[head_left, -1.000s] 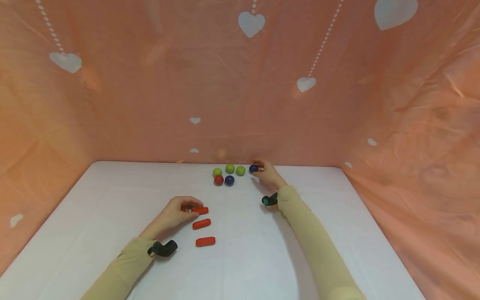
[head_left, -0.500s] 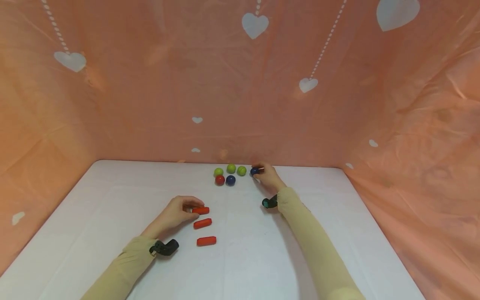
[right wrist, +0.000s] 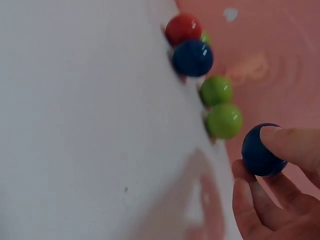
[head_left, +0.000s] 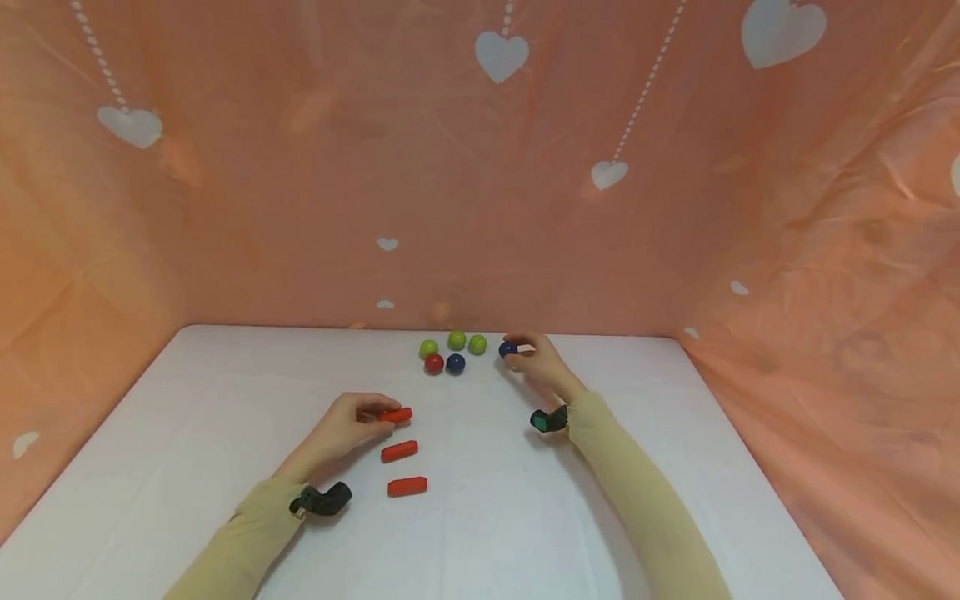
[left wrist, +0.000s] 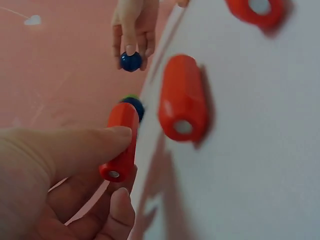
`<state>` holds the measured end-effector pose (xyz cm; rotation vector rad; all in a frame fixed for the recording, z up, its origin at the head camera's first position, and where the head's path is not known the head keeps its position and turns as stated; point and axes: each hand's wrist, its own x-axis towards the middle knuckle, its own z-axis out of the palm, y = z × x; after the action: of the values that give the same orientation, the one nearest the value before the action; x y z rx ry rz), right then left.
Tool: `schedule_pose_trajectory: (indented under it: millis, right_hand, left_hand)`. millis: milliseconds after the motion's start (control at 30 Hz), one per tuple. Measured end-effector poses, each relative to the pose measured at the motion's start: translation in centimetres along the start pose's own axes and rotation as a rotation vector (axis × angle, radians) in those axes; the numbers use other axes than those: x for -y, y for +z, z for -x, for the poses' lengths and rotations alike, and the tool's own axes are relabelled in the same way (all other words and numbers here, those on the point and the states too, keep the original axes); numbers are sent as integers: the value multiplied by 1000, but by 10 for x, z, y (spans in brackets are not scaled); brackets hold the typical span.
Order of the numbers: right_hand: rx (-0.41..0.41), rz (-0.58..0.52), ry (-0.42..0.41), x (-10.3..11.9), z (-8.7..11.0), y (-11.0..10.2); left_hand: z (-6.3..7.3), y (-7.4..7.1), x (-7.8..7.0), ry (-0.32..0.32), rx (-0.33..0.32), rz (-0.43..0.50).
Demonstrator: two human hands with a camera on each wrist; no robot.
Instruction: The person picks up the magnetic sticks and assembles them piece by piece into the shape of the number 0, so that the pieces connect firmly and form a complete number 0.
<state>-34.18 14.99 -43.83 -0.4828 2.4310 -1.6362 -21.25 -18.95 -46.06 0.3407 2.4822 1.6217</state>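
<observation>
My left hand (head_left: 341, 427) pinches a red stick (left wrist: 123, 116) with a pale metal dot in its end, between thumb and fingers. In the left wrist view it appears raised off the white table. Two more red sticks, a middle one (head_left: 400, 451) and a near one (head_left: 407, 487), lie toward me. At the back, my right hand (head_left: 546, 367) grips a glossy blue ball (right wrist: 254, 155) between thumb and fingertips, apart from the table in the right wrist view. Left of it rest a second blue ball (head_left: 455, 363), a red ball (head_left: 433, 363) and several green balls (head_left: 477, 344).
The white table (head_left: 480, 533) ends at the back against an orange cloth (head_left: 450, 167) printed with white hearts. Cloth walls also rise at both sides. A black wrist camera (head_left: 321, 500) sits on the left wrist, another camera (head_left: 549, 419) on the right.
My left hand has lifted the red stick slightly away from the other two. My right hand has drawn the blue ball a little toward me, off the back edge. The head view shifted slightly.
</observation>
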Motion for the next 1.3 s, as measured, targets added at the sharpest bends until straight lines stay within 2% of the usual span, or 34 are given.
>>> schedule_pose_trajectory:
  millis: [100, 267, 367, 433, 600, 733, 933, 1033, 1300]
  right_hand:
    - [10, 11, 0, 7, 11, -1]
    - [33, -3, 5, 15, 28, -1]
    - [64, -31, 3, 17, 38, 0]
    - [78, -17, 4, 17, 45, 0]
    - [122, -37, 8, 15, 60, 4]
    - [159, -73, 12, 10, 69, 9]
    - [169, -11, 27, 1, 81, 16]
    - [174, -1, 24, -4, 84, 20]
    - [220, -54, -22, -6, 86, 30]
  left_hand:
    - [0, 1, -6, 0, 9, 34]
    - [-2, 7, -23, -9, 45, 79]
    - [-5, 13, -32, -38, 67, 101]
    - [-7, 18, -36, -88, 96, 183]
    - [-17, 31, -42, -157, 123, 250]
    - [-26, 39, -39, -107, 120, 153]
    - [-39, 50, -34, 1, 140, 30]
    - [-45, 55, -33, 22, 146, 27]
    - [-55, 69, -32, 2, 142, 55]
